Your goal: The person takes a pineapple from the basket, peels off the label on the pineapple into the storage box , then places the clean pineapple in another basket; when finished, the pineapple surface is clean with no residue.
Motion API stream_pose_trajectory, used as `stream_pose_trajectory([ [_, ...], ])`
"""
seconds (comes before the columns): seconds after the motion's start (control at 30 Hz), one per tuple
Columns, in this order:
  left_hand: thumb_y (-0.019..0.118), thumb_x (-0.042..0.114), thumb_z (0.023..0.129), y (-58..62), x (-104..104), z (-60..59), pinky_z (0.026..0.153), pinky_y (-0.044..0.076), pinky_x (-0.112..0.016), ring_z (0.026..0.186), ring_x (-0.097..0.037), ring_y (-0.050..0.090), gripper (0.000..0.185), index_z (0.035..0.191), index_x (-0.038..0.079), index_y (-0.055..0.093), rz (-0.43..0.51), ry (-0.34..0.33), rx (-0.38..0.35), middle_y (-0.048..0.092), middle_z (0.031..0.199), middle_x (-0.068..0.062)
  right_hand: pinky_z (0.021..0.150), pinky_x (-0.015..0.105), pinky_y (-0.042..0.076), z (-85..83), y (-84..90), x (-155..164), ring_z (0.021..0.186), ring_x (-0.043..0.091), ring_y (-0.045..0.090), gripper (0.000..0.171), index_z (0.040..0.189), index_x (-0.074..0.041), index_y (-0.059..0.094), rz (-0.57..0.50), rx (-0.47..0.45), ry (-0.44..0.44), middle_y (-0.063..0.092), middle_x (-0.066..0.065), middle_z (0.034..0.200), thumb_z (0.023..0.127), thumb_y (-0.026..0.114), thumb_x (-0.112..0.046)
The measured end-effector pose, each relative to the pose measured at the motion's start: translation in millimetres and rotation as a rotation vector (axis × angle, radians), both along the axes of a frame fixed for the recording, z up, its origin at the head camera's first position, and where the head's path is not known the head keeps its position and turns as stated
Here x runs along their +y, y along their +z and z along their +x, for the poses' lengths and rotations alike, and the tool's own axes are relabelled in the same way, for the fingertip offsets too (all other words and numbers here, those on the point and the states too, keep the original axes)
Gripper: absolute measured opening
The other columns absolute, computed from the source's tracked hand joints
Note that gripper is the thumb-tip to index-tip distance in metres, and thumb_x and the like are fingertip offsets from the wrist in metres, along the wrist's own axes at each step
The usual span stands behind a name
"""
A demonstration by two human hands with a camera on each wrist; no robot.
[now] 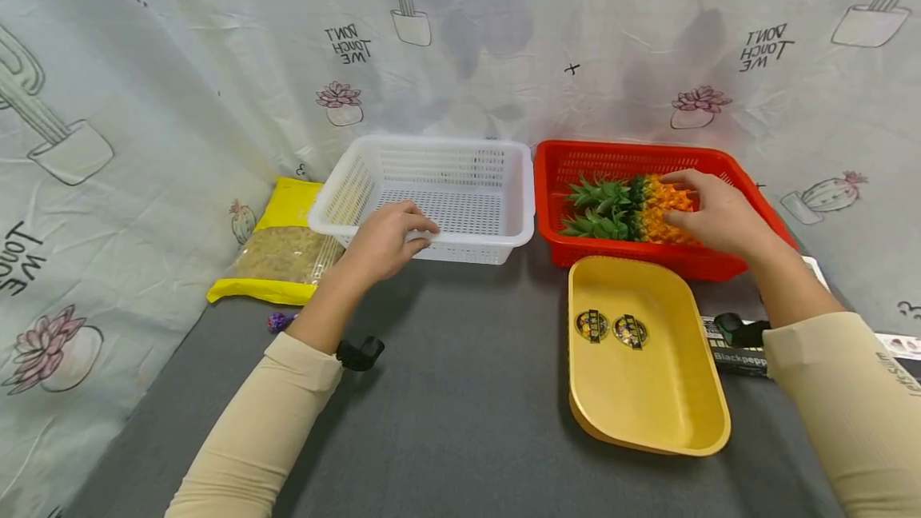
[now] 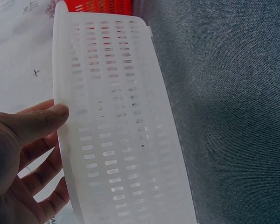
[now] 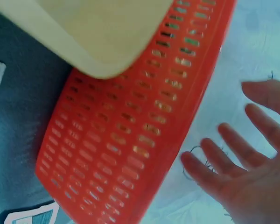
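My left hand (image 1: 392, 237) is at the front rim of an empty white slotted basket (image 1: 446, 147). In the left wrist view its thumb lies against that rim and the fingers (image 2: 37, 172) stay loosely spread beside the basket wall (image 2: 116, 116), curled round nothing. A toy pineapple (image 1: 651, 210) with green leaves lies in the red basket (image 1: 626, 150). My right hand (image 1: 719, 214) is spread over its orange body. In the right wrist view that hand (image 3: 242, 158) shows straight, parted fingers holding nothing, beside the red basket's wall (image 3: 116, 144). I cannot tell whether it touches the fruit.
A yellow tray (image 1: 640, 390) with two round stickers lies in front of the red basket, and its corner (image 3: 102, 32) shows in the right wrist view. A yellow packet (image 1: 284, 250) lies left of the white basket. A black pepper box (image 1: 741, 356) is under my right forearm. A printed curtain surrounds the grey table (image 1: 460, 390).
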State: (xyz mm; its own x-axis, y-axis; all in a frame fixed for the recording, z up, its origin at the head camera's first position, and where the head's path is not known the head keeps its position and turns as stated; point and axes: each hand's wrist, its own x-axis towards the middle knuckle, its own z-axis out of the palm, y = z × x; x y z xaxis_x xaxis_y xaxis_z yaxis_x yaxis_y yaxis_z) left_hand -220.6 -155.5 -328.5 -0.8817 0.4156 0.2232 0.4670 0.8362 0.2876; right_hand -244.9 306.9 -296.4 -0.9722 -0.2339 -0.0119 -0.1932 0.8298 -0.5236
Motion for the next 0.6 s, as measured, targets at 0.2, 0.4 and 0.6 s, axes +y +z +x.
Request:
stream_pose_trajectory([
  [0.2,0.074,0.014,0.096,0.7,-0.1,1.4,0.086,0.050,-0.044,0.101,-0.029,0.062,0.023,0.118,0.012,0.079,0.010,-0.003,0.004,0.068,0.111,-0.008,0.107,0.072,0.035,16.3,0.1,-12.9,0.136,0.053,0.041,0.049,0.148,-0.003,0.048,-0.059,0.129,-0.039,0.046,0.028,0.150,0.102,0.060,-0.012],
  [0.4,0.075,0.013,0.095,0.7,-0.2,2.1,0.088,0.050,-0.044,0.102,-0.029,0.062,0.023,0.118,0.012,0.079,0.016,-0.006,0.010,0.068,0.111,-0.008,0.105,0.072,0.037,28.3,-1.9,-22.7,0.134,0.051,0.045,0.048,0.145,-0.003,0.052,-0.037,0.166,-0.017,0.050,0.027,0.147,0.099,0.063,-0.012],
  [0.6,0.076,0.013,0.094,-0.2,-1.6,1.9,0.087,0.050,-0.044,0.102,-0.029,0.062,0.023,0.118,0.012,0.079,0.024,-0.009,0.028,0.069,0.111,-0.008,0.108,0.071,0.036,33.6,-4.8,-31.6,0.135,0.050,0.045,0.048,0.145,-0.004,0.053,-0.031,0.177,0.008,0.050,0.026,0.147,0.099,0.065,-0.012],
])
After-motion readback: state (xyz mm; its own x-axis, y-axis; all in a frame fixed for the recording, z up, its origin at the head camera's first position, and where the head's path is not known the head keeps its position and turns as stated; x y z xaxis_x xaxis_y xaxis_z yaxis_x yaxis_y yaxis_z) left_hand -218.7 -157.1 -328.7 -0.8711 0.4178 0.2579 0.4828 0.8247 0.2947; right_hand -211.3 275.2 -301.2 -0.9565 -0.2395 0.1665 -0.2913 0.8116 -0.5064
